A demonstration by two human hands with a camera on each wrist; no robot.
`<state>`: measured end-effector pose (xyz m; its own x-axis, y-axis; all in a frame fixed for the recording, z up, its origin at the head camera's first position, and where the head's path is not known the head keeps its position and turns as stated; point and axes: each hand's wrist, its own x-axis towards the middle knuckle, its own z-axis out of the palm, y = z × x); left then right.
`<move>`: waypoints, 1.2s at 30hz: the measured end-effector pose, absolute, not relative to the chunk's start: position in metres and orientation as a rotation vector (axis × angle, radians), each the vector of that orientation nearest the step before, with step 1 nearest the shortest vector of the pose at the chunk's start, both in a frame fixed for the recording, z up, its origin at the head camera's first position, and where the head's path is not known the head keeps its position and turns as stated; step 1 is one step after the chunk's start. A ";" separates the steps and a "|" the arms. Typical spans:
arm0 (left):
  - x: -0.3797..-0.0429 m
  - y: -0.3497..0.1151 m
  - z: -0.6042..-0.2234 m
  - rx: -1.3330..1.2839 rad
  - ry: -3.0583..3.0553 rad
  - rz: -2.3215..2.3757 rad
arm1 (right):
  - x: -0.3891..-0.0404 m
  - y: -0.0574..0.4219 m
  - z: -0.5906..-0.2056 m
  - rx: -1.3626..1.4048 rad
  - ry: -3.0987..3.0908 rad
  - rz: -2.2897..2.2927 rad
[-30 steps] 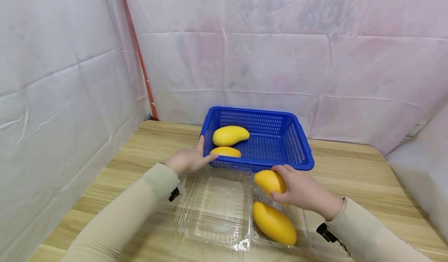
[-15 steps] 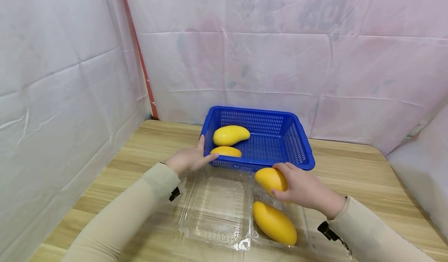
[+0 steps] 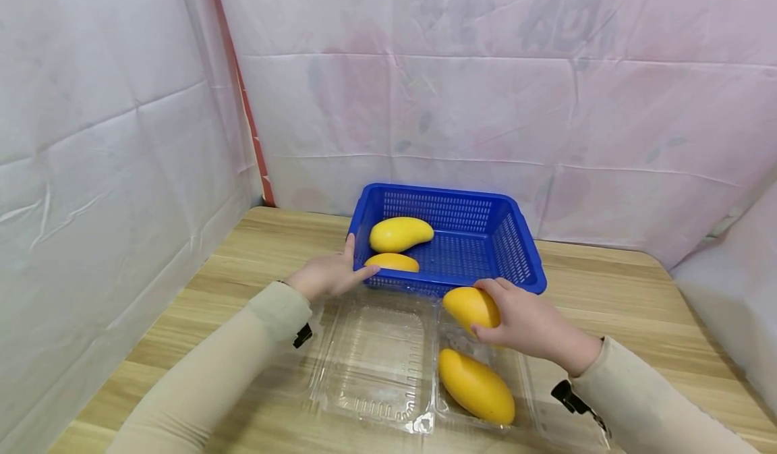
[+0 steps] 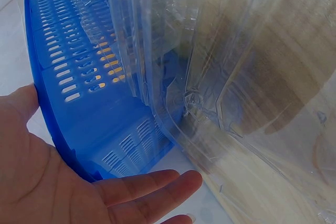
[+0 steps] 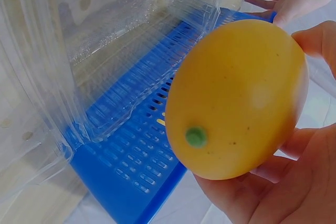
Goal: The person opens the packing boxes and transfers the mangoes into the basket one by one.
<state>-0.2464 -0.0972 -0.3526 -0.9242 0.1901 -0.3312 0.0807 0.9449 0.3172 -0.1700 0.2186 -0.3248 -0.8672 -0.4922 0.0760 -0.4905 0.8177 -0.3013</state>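
In the head view, my right hand [image 3: 534, 320] grips a yellow mango [image 3: 470, 307] over the right half of an open clear plastic clamshell box [image 3: 379, 363]. Thumb and fingers wrap its sides; the right wrist view shows the mango's [image 5: 236, 98] green stem spot. Below it, a second mango [image 3: 476, 386] lies in that same half. My left hand [image 3: 328, 275] rests at the near left corner of a blue basket [image 3: 528, 251], thumb and straight fingers spread along the rim. Inside the basket lie two more mangoes, one at the back [image 3: 400, 235] and one partly hidden behind the front rim.
The box sits directly in front of the basket on a wood-grain table [image 3: 613, 285]. Its left half holds nothing visible. White and pinkish sheets [image 3: 461, 103] hang behind the table and along both sides.
My right hand has risen slightly with the mango, drifting a little toward the basket. The left hand and basket have stayed in place.
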 end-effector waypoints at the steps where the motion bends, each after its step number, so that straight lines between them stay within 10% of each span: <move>1: -0.246 -0.097 -0.353 0.195 2.735 0.427 | -0.170 0.219 -0.325 -0.808 2.990 -0.492; 36: -0.247 -0.098 -0.353 0.210 2.732 0.418 | -0.177 0.222 -0.313 -0.798 3.060 -0.505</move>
<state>-0.2473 -0.0984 -0.3531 -0.9215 0.1985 -0.3338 0.0897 0.9450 0.3146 -0.1774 0.2219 -0.3132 -0.8740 -0.4662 0.1370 -0.4855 0.8262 -0.2858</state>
